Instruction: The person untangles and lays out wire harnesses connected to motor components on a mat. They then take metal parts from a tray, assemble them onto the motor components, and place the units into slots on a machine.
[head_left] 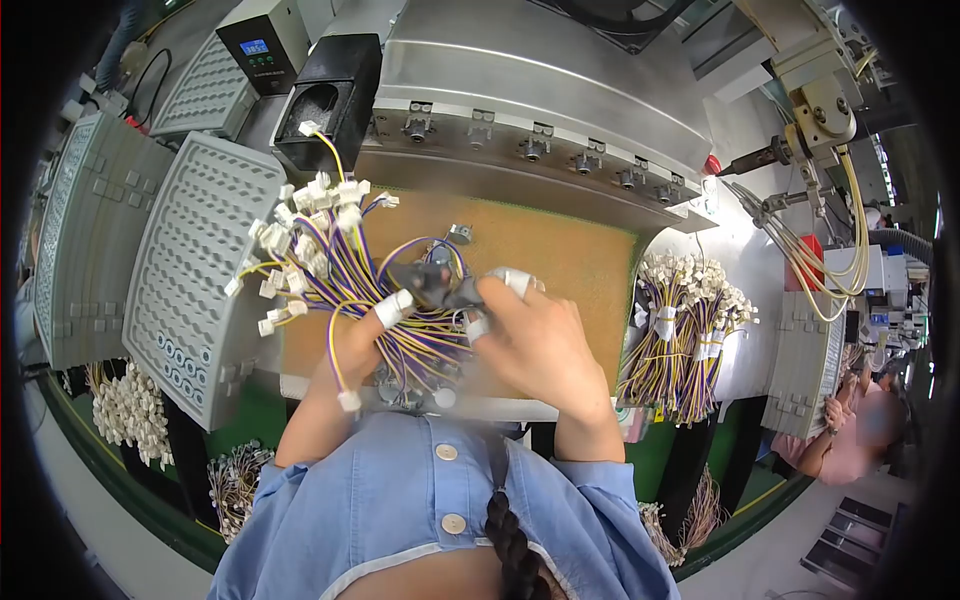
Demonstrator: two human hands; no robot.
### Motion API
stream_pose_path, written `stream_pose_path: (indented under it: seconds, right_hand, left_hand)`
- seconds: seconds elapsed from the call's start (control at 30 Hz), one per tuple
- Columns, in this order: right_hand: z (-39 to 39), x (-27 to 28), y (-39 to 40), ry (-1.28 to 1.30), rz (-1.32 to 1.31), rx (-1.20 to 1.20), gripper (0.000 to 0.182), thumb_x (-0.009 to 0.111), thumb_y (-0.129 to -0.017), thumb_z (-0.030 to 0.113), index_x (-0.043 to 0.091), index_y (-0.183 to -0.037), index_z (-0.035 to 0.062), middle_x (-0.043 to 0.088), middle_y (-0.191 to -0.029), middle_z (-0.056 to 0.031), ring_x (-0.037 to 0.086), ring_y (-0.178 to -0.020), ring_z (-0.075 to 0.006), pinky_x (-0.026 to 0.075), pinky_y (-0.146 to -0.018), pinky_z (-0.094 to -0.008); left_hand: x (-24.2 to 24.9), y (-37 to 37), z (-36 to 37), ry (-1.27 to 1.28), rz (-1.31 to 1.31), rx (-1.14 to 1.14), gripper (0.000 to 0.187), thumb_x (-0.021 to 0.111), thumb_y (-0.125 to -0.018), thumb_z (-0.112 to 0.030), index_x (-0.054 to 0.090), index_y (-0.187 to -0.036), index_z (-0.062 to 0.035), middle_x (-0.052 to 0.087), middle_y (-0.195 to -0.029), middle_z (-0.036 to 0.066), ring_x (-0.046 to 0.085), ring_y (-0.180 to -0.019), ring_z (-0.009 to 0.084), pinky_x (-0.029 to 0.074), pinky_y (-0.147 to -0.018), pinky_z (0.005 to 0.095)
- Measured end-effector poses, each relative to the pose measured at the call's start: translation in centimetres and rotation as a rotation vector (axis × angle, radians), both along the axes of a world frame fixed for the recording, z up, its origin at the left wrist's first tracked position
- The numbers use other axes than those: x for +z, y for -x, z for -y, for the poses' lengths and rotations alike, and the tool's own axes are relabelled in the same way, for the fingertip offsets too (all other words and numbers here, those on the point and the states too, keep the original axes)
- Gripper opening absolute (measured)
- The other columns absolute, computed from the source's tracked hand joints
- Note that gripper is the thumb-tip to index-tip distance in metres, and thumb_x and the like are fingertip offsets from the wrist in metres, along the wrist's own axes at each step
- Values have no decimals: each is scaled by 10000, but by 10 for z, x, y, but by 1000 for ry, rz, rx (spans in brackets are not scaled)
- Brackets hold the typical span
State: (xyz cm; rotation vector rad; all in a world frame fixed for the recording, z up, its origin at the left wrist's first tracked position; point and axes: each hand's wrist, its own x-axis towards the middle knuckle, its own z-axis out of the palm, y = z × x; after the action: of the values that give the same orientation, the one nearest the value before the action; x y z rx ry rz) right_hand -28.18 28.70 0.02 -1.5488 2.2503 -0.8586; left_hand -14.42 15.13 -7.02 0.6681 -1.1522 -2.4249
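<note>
wire harness bundle [340,270]: purple/yellow wires with white connectors, fanned up and left over the brown mat, loops hanging down toward the bench's front edge
black part [440,285]: small dark piece at the centre of the bundle, pinched between both hands; what it is, can't tell
left hand [365,335]: under the bundle, closed round the wire stems, taped fingertip [393,308] pressed on the black part's left end
right hand [535,340]: back of hand to camera, taped fingertips on the black part's right end, clamped on it
hands together: meeting at the black part, just above the mat
brown mat [570,255]: work surface on the bench, between the steel machine and the front edge
steel machine [540,90]: behind the mat, row of fittings along its front lip
black hopper [330,100]: left of the machine, white connector and yellow wire at its mouth
controller box [262,45]: blue display, behind the hopper
grey trays [200,270]: ribbed, leaning at left of the mat, a second one further left
finished bundles [685,330]: same wire colours, taped, lying on the white surface right of the mat
yellow hoses [830,260]: run down from a fixture at upper right
co-worker [850,430]: far right, pink sleeve, apart from this bench
shirt [440,510]: blue, buttoned, bottom of view, braid over it
</note>
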Motion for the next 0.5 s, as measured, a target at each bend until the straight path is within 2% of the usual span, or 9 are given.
stream_pose_path:
  seconds: [0.03, 0.1, 0.17, 0.23, 0.3, 0.33, 0.37, 0.43, 0.5]
  right_hand:
    - [-2, 1, 0, 14, 32, 17, 264, 594, -662, 113, 519, -911, 68, 556, -699, -131, 560, -674, -346, 443, -547, -444]
    - [-1, 2, 2, 32, 28, 23, 264, 595, -667, 110, 521, -917, 69, 560, -712, -133, 559, -676, -347, 442, -549, -440]
    - [3, 1, 4, 49, 22, 29, 265, 597, -672, 106, 524, -924, 71, 563, -725, -135, 558, -677, -347, 440, -552, -436]
    - [16, -6, 3, 5, -33, 94, 271, 599, -684, 100, 516, -941, 76, 573, -758, -143, 557, -684, -352, 438, -559, -433]
    - [32, -15, 9, 48, -69, 55, 281, 599, -689, 104, 510, -954, 80, 576, -763, -143, 557, -687, -355, 440, -566, -432]
    - [37, -16, 11, 90, -108, 19, 291, 600, -694, 108, 505, -968, 83, 580, -768, -144, 558, -690, -359, 442, -574, -430]
    - [37, -13, 12, 95, -111, 20, 291, 600, -694, 108, 505, -968, 83, 580, -768, -144, 558, -690, -359, 442, -574, -430]
    - [34, -7, 12, 110, -42, 69, 360, 575, -725, 115, 459, -1065, 105, 566, -746, -141, 575, -725, -344, 462, -568, -443]
    - [35, -9, 5, 81, -42, 82, 361, 576, -723, 107, 465, -1067, 105, 573, -753, -143, 576, -729, -344, 466, -573, -438]
  left_hand:
    - [-1, -1, 0, -124, 21, 4, 336, 575, -809, -127, 495, -1115, -12, 593, -983, 102, 586, -865, 192, 474, -771, 293]
    - [-13, -3, 6, -68, -40, -42, 317, 585, -804, -140, 503, -1082, -11, 576, -988, 104, 580, -870, 211, 470, -787, 311]
    - [-29, -2, 5, -202, -403, -39, 283, 581, -802, -128, 522, -1045, 4, 580, -946, 92, 579, -871, 201, 471, -779, 305]
    - [-30, -7, 5, -191, -307, -45, 242, 571, -808, -115, 538, -1010, 14, 585, -930, 87, 582, -867, 214, 475, -777, 314]
    - [-24, -6, 9, -286, -160, -87, 215, 556, -814, -96, 548, -993, 22, 566, -996, 109, 577, -892, 249, 467, -799, 349]
    - [-19, -6, 9, -265, -50, -60, 231, 535, -823, -81, 530, -1032, 18, 553, -1038, 117, 573, -910, 257, 463, -811, 355]
    - [-15, -4, 8, -260, -54, -60, 231, 535, -823, -81, 530, -1032, 18, 553, -1038, 117, 573, -910, 257, 463, -811, 355]
    - [-10, 0, 0, -161, -127, 69, 278, 529, -827, -70, 501, -1091, 10, 555, -1041, 105, 572, -932, 220, 465, -803, 319]
    - [-17, -1, -1, -160, -37, 136, 333, 534, -827, -61, 469, -1148, 1, 547, -1064, 86, 563, -955, 182, 459, -816, 292]
